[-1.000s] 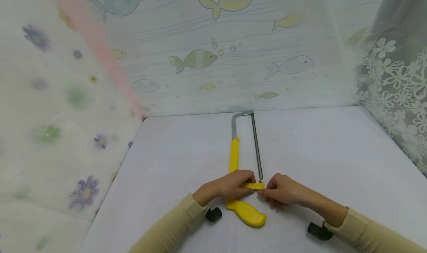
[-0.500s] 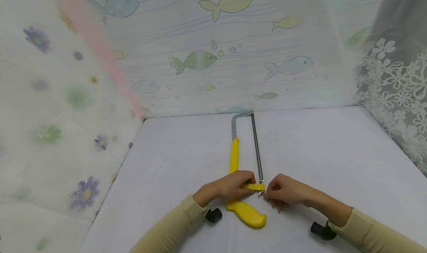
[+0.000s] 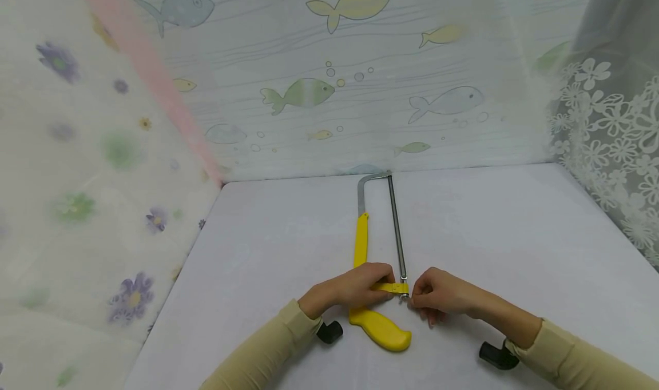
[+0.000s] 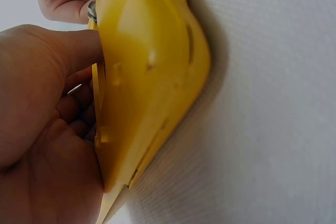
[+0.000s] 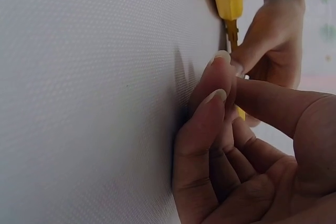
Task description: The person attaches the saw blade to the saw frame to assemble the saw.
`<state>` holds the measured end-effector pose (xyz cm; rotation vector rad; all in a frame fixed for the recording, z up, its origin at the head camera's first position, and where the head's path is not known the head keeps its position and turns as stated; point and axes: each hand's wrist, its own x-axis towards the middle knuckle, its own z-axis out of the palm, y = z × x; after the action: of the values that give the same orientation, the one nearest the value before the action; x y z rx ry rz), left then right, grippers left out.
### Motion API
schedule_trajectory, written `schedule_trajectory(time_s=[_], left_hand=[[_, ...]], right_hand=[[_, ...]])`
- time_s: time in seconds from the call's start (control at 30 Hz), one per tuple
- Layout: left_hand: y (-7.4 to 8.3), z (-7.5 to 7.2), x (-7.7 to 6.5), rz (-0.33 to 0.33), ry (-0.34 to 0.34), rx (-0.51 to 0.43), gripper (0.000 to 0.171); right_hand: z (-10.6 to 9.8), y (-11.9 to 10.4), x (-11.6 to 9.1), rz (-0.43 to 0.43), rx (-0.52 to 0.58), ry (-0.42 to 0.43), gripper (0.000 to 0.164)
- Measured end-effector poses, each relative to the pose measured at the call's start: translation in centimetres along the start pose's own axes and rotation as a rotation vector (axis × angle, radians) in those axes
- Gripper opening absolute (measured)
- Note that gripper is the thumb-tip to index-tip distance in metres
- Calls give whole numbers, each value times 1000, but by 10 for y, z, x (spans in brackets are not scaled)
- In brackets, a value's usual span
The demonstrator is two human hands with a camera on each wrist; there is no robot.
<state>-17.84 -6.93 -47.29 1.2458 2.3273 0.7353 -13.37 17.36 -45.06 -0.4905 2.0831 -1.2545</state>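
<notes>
A hacksaw with a yellow handle [image 3: 383, 331] lies on the white table, its dark blade [image 3: 396, 224] pointing away from me. My left hand [image 3: 360, 285] grips the yellow frame just ahead of the handle, its thumb by the short yellow arm [image 3: 393, 287] at the blade's near end. A small metal wing nut [image 3: 404, 298] sticks out of that arm. Thumb and fingertips of my right hand [image 3: 443, 293] pinch at this wing nut from the right. In the left wrist view the handle [image 4: 147, 66] hides part of the left fingers. The right fingertips mostly cover the nut in the right wrist view.
The white table [image 3: 515, 235] runs back to a curtain [image 3: 360, 121] printed with fish; the saw's far tip reaches nearly to it. A flowered curtain [image 3: 103, 207] hangs on the left, a lace one [image 3: 618, 150] on the right. Black wrist cameras hang below both sleeves.
My right fingertips have shifted slightly right, so the wing nut, covered a second ago, now shows. Its wings appear turned since half a second ago. The left hand and hacksaw stay put.
</notes>
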Motion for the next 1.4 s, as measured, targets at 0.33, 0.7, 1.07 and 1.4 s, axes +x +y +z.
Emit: schedule_trajectory(time_s=[0.33,0.7,1.07,1.4], left_hand=[[0,0,0,-7,-7,-3,9],[0,-1,0,1,-8,-6,8],[1,-1,0,-11,-11,-14,8],[1,-2,0,-16,-13,-19,9]], right_hand=[[2,-5,2,8,-27,6,33],[5,-9,6,58,-48,38,42],[6,-13,5,68,-64,39,41],[0,-7,1,51,-47,19,36]])
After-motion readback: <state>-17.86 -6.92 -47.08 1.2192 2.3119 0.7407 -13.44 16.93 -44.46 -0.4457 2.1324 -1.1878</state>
